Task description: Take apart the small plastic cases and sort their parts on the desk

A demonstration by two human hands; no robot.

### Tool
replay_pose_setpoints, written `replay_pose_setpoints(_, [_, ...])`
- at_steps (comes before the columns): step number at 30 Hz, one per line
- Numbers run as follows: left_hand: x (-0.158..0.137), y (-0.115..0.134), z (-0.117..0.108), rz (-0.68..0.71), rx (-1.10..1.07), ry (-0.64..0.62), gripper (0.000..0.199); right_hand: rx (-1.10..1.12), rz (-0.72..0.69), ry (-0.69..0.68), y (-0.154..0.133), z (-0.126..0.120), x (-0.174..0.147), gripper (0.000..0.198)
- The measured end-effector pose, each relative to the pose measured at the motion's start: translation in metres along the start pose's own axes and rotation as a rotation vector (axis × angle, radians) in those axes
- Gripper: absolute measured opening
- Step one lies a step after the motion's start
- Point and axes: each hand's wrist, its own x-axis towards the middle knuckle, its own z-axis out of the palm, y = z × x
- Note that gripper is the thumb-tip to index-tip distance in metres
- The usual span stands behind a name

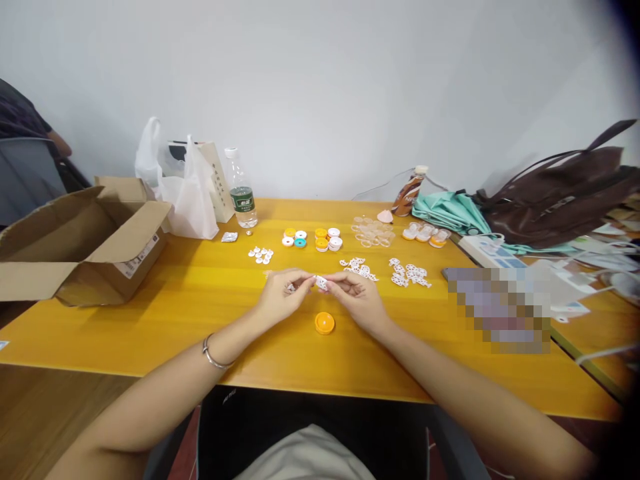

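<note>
Between the fingertips of my left hand [286,293] and my right hand [357,298] is a small white plastic piece [321,283] with cut-out holes. Both hands pinch it, one from each side, above the table. Just below them an orange round cup-like part [325,323] lies on the wood. Beyond my right hand are a pile of similar white perforated pieces [358,268] and a second pile [410,274] farther right. Several small white round parts with stems [261,255] lie beyond my left hand.
Round orange, white and teal parts [321,244], clear rings [373,231] and clear-topped orange pieces [425,233] stand farther back. A cardboard box [135,257], plastic bag [187,200] and water bottle [243,193] occupy the left; a brown bag [555,197] and power strip [493,253] the right.
</note>
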Motion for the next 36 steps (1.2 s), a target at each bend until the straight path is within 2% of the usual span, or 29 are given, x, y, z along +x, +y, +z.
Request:
replay_pose_setpoints(7, [0.001, 0.000, 0.006, -0.176, -0.178, -0.105, 0.023, -0.039, 0.067, 0.052, 0.006, -0.002, 0.004, 0.017])
replay_pose_setpoints(10, [0.002, -0.003, 0.006, -0.212, -0.235, -0.135, 0.023, 0.010, 0.109, 0.021, 0.008, -0.001, 0.004, 0.016])
replay_pose_setpoints(13, [0.001, -0.008, 0.007, -0.227, -0.204, -0.150, 0.025, 0.009, 0.141, -0.040, 0.009, 0.001, 0.003, 0.021])
replay_pose_setpoints(20, [-0.001, -0.009, 0.008, -0.195, -0.090, -0.132, 0.025, 0.081, 0.222, -0.059, 0.010, 0.000, 0.005, 0.025])
replay_pose_setpoints(25, [-0.001, -0.004, 0.009, -0.172, -0.027, -0.087, 0.023, 0.213, 0.347, -0.027, 0.005, 0.002, 0.003, 0.025])
replay_pose_setpoints(31, [-0.002, -0.009, 0.011, -0.195, -0.083, -0.172, 0.026, 0.212, 0.329, -0.010, 0.005, 0.003, 0.002, 0.022])
replay_pose_setpoints(34, [-0.002, -0.008, 0.009, -0.124, -0.065, -0.183, 0.026, 0.267, 0.357, 0.003, 0.009, -0.001, 0.005, 0.018])
replay_pose_setpoints(36, [-0.003, -0.005, 0.008, -0.019, -0.046, -0.175, 0.030, 0.298, 0.369, 0.006, 0.011, -0.004, 0.007, 0.016])
